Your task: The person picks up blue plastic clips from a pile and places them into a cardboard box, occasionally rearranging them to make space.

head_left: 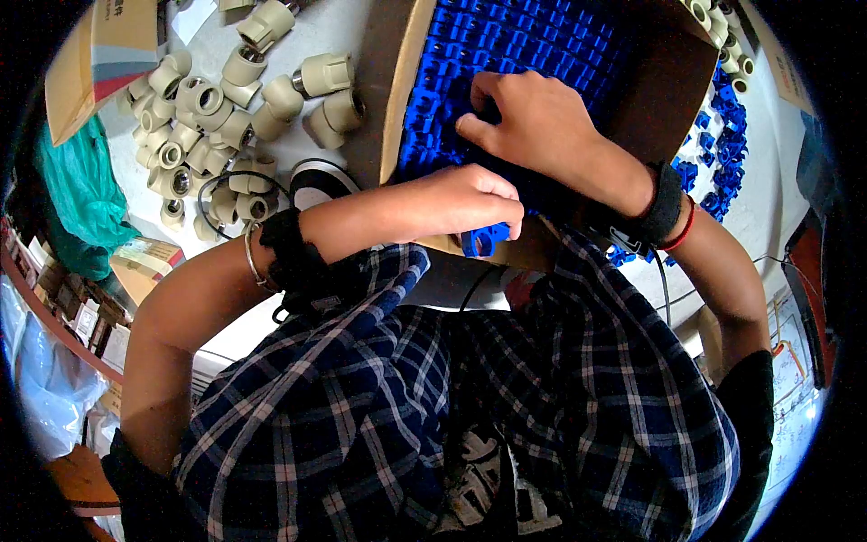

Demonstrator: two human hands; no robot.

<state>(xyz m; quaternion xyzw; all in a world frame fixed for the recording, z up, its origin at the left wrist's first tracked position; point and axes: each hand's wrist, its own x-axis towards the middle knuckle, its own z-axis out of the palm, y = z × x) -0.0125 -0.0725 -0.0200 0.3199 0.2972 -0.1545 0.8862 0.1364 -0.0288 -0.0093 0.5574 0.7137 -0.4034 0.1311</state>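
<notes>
Many blue parts (542, 36) in rows in cardboard box (664, 86), left hand (470, 194) gripping some, right hand (533, 117) unclear

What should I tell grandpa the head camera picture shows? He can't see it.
A person's left hand holds a blue piece by a cardboard box of blue pieces in rows; the right hand reaches inside. Beige fittings lie heaped on the left.

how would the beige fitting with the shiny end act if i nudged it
The beige fitting would probably stay stiff, its walls looking thick and hard. The metal-looking end may make it heavyish for its size. Lying on its rounded side, it could roll a little.
</notes>
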